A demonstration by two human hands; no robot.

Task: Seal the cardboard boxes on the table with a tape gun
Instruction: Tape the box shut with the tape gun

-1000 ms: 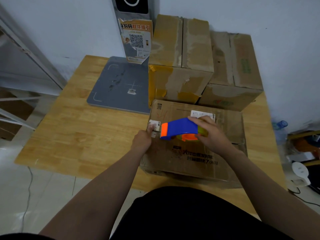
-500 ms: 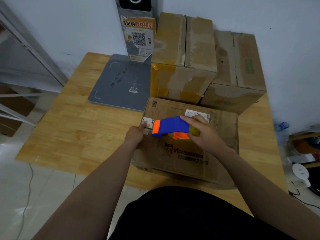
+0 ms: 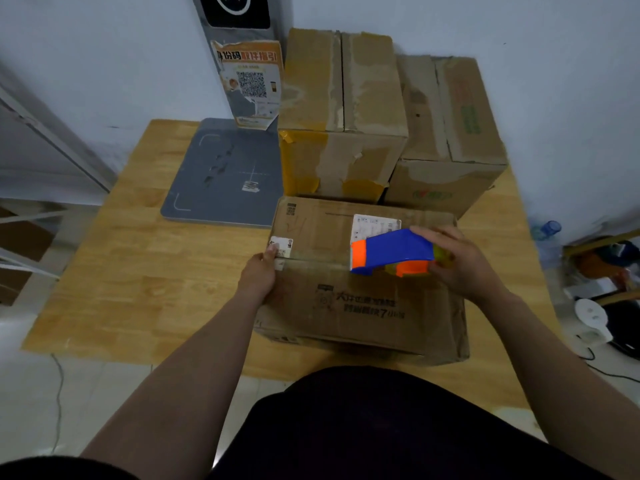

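Observation:
A flat cardboard box [image 3: 363, 310] with printed text lies at the table's front edge. My right hand [image 3: 462, 266] grips a blue and orange tape gun [image 3: 393, 252] on the box top, over the centre seam, right of the middle. My left hand [image 3: 258, 277] holds the box's left edge at the seam, its thumb pressing down on top beside a small white label. Two taller cardboard boxes stand behind: one with yellow tape [image 3: 343, 109] and a lower one [image 3: 450, 133] to its right.
The wooden table [image 3: 138, 271] carries a grey weighing platform [image 3: 221, 174] at the back left, with a post and a QR-code poster [image 3: 251, 83] behind it. Clutter and cables lie on the floor to the right. A white wall stands close behind the boxes.
My right hand has drawn the tape gun to the right along the seam, away from the left hand. The left hand stays at the box's left edge.

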